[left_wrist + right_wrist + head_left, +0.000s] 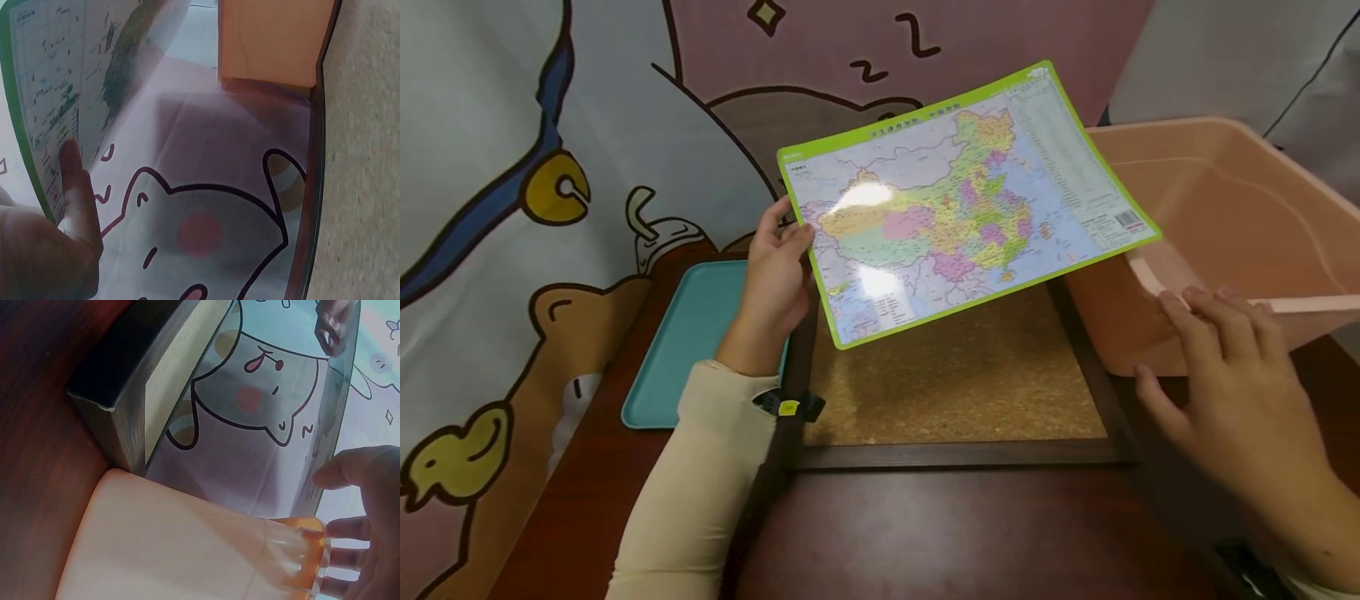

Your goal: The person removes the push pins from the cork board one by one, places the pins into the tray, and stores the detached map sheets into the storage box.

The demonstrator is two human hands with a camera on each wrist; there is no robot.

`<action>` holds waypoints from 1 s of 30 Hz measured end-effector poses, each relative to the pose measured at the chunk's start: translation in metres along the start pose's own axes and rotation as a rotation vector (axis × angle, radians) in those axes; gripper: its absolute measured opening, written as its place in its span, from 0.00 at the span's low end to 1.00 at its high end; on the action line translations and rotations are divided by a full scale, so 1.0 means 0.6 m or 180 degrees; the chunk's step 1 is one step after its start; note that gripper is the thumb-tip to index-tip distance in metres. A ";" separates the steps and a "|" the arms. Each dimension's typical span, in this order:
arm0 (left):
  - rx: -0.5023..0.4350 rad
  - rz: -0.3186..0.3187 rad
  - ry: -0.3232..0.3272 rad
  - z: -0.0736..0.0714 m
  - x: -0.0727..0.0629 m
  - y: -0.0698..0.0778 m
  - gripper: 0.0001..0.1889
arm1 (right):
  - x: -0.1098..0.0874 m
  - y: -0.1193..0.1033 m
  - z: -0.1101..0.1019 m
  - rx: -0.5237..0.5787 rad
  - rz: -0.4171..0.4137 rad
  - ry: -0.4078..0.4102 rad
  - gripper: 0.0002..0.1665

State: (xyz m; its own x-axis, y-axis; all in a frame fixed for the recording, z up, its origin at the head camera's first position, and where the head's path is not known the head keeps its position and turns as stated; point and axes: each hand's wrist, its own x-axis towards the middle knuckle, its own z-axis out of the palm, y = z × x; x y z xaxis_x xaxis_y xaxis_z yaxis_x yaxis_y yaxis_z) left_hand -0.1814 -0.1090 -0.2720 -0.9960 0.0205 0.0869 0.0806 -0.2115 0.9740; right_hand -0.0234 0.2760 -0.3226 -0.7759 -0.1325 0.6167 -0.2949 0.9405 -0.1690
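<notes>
My left hand (777,279) pinches the left edge of a glossy map sheet (925,217) with a green border, thumb on the printed face. The sheet is tilted above a cork board (955,392) with a dark frame. In the left wrist view, the thumb (75,187) lies across the other printed side, partly blurred by glare. My right hand (1240,375) is at the near rim of a pink plastic bin (1120,333), its fingers extended. From the right wrist view, the fingertips reach the bin's rim (322,556); whether they touch it I cannot tell.
A teal tray (681,342) lies left of the cork board, partly behind the left forearm. All stand on a dark reddish-brown table (962,533). A cloth with cartoon animals (625,108) hangs behind. The bin takes up the right side.
</notes>
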 end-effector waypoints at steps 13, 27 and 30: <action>0.0018 -0.0069 -0.0040 0.042 0.001 -0.001 0.22 | -0.001 -0.003 0.002 -0.0021 -0.0080 0.0078 0.51; -0.0234 -0.0179 -0.0327 0.076 0.007 -0.007 0.22 | -0.001 0.001 0.027 -0.0099 -0.0274 0.0276 0.48; -0.0297 -0.0248 -0.0354 0.084 0.006 -0.007 0.23 | -0.001 0.002 0.027 -0.0110 -0.0349 0.0269 0.47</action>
State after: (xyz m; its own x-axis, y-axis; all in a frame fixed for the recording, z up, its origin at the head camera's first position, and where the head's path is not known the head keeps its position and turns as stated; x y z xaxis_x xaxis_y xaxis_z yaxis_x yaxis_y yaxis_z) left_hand -0.1831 -0.0585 -0.2651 -0.9883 0.1473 0.0396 -0.0056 -0.2948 0.9555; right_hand -0.0323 0.2724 -0.3355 -0.6899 -0.2097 0.6929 -0.3548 0.9322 -0.0712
